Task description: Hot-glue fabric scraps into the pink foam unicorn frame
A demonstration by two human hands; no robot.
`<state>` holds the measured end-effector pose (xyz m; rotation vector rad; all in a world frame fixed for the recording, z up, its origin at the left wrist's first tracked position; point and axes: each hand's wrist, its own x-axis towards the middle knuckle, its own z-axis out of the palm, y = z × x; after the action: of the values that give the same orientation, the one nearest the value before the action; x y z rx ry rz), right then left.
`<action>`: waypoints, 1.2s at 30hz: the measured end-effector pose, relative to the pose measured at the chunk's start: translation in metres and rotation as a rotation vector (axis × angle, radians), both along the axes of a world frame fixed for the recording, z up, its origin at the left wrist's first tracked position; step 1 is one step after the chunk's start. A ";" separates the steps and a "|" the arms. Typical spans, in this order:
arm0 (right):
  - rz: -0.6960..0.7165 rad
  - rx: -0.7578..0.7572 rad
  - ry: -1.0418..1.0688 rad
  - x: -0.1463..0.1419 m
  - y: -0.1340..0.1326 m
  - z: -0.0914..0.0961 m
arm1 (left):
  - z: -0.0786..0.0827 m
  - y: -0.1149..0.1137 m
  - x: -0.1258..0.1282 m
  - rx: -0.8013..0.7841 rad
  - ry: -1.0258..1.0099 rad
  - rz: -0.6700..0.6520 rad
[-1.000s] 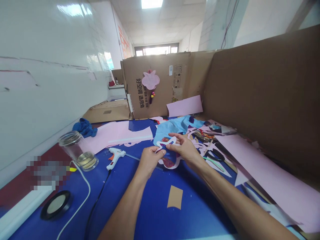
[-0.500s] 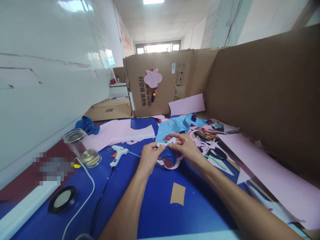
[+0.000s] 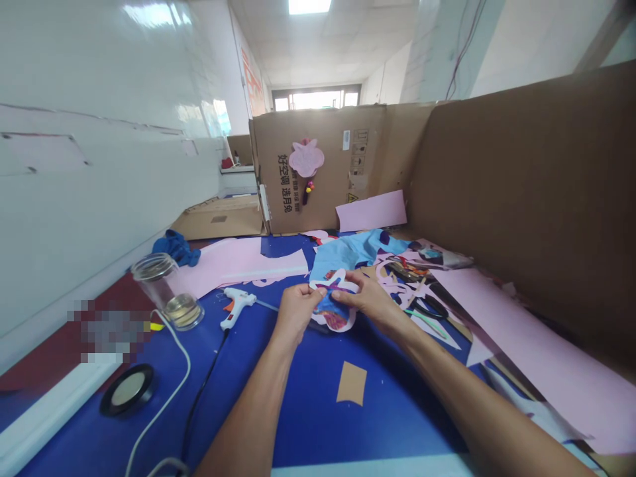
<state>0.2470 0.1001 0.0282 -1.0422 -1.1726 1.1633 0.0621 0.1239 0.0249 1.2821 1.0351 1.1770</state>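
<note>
Item: white-rimmed paper cut-out w/ blue-and-red centre (image 3: 332, 306), grasped betw. left hand (image 3: 297, 315) & right hand (image 3: 370, 301) over blue tabletop mat (image 3: 397, 424), nr. white hot glue gun (image 3: 236, 306); thin rim may be torn or creased if pinched too hard or pulled apart.

Note: your left hand (image 3: 295, 313) and right hand (image 3: 370, 298) hold a white-edged paper cutout (image 3: 334, 301) between them, over a blue tabletop mat (image 3: 397, 411). Left of your hands, a white plastic glue gun (image 3: 236, 306) lies on the mat, with a clear glass jar (image 3: 166, 291) further left and a pink paper sheet (image 3: 238, 260) behind. Right, black scissors (image 3: 430, 306) lie among paper scraps (image 3: 397, 271), before a brown cardboard wall (image 3: 521, 199).
</note>
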 end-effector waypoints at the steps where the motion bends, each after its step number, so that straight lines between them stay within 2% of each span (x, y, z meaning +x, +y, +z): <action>1: 0.004 -0.008 0.004 0.000 0.001 -0.001 | 0.000 0.000 -0.001 -0.002 0.004 0.008; 15: -0.050 -0.089 0.071 0.009 0.008 -0.010 | 0.001 -0.001 0.001 -0.128 -0.033 -0.049; 19: -0.078 -0.099 0.082 0.010 0.010 -0.013 | 0.000 0.000 0.001 -0.132 -0.058 -0.019; 24: -0.102 -0.099 0.098 0.010 0.011 -0.011 | 0.001 -0.002 0.002 -0.174 -0.084 -0.050; 30: -0.014 -0.081 0.122 0.002 0.004 -0.007 | 0.001 -0.001 0.001 -0.165 -0.122 -0.003; 36: 0.009 -0.093 0.089 0.001 0.003 -0.009 | 0.003 0.000 0.001 -0.142 -0.152 0.041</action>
<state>0.2480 0.1029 0.0194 -1.0443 -1.0631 1.2688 0.0630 0.1239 0.0279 1.0490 1.0173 1.1911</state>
